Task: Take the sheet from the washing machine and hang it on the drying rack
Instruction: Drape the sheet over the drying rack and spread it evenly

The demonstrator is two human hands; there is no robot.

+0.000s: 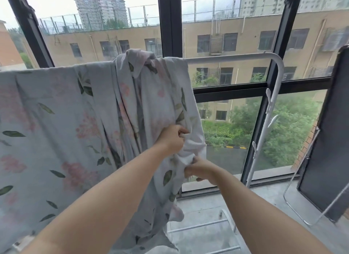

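On rack [236,57], sheet [75,112] pinched by hands [186,151]

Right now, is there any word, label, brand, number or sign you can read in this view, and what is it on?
None: no readable text appears anywhere in this view.
The sheet carries only a print of leaves and pink flowers, no lettering.
The drying rack is plain white, with no label showing.
The building outside the window shows no sign or number.
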